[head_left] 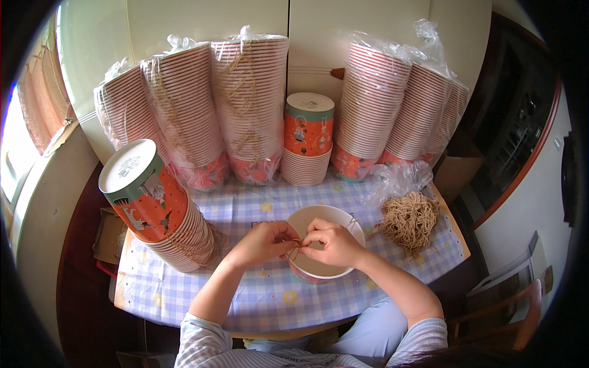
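Note:
A white paper bucket [320,268] stands upright on the table before me, its mouth up. Thin tan cord [351,222] shows at the right side of its rim. At the left side of the rim, my left hand [265,241] pinches the cord between thumb and fingers. My right hand [333,244] reaches across the bucket's mouth and pinches the same cord close by, the fingertips of both hands almost touching. The cord's exact path between the fingers is partly hidden. To the right lies a loose heap of tan cords [410,222].
A leaning stack of upturned orange buckets [153,208] with cords hanging at its side stands left. A shorter stack [308,135] is at the back centre. Tall plastic-wrapped bucket stacks [248,104] line the back. Crumpled clear plastic [399,181] lies behind the cord heap on the checked tablecloth [257,306].

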The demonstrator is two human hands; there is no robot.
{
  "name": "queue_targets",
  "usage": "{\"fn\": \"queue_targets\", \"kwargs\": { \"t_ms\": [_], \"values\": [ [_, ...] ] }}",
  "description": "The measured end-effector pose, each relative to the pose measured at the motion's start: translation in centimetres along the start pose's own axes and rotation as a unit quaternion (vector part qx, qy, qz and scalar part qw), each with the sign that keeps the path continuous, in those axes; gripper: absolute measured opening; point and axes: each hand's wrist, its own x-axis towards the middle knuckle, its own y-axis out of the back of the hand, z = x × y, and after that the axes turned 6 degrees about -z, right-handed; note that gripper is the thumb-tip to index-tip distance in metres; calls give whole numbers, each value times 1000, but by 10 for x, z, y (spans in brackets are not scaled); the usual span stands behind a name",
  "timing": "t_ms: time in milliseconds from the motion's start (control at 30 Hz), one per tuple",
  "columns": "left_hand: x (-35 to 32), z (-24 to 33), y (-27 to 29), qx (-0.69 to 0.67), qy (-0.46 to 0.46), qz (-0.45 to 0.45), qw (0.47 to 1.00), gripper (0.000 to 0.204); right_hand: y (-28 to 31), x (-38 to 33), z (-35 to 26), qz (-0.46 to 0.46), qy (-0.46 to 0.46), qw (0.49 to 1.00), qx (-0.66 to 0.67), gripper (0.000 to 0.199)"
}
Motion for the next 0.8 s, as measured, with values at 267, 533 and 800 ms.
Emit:
{"fn": "queue_targets", "kwargs": {
  "t_ms": [267, 533, 800],
  "values": [
    [0, 0, -3, 50, -19, 22, 998, 9, -1, 0, -1, -4, -44, 999, -9, 15],
    [0, 0, -5, 50, -7, 33, 998, 11, -2, 0, -1, 7, -45, 999, -3, 16],
    [-1, -1, -8, 76, -7, 48, 996, 14, -3, 2, 1, 19, -48, 999, -15, 14]
  ]
}}
